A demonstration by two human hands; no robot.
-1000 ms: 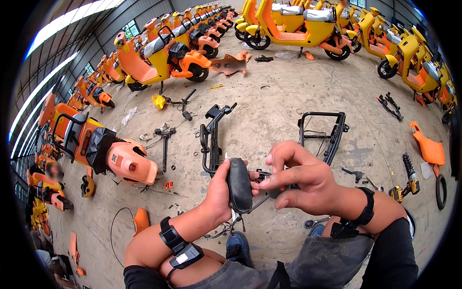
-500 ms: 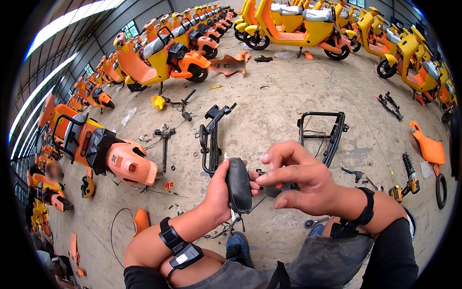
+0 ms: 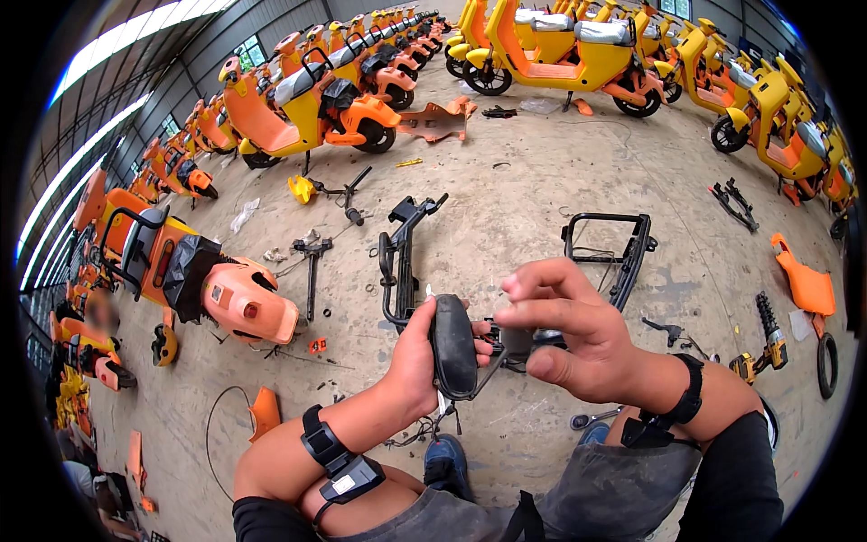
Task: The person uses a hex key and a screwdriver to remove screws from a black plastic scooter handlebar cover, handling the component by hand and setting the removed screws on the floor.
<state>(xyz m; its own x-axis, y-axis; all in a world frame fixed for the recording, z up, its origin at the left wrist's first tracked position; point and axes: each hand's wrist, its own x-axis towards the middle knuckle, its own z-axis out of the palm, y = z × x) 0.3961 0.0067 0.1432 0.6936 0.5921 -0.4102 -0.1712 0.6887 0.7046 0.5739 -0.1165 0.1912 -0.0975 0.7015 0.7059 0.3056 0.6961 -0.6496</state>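
Left hand (image 3: 417, 361) was wrapped tight around a black oval housing (image 3: 453, 345), long axis roughly upright, held above the concrete floor (image 3: 542, 181). Right hand (image 3: 573, 330) sat just right of it (nearer the small dark fitting (image 3: 517, 341)), fingers pinched together there.

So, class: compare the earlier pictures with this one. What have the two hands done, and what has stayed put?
The right hand has loosened slightly: its fingers now spread over the small dark part rather than pinching it closely. The left hand still grips the black oval part upright. The black frames on the floor have not moved.
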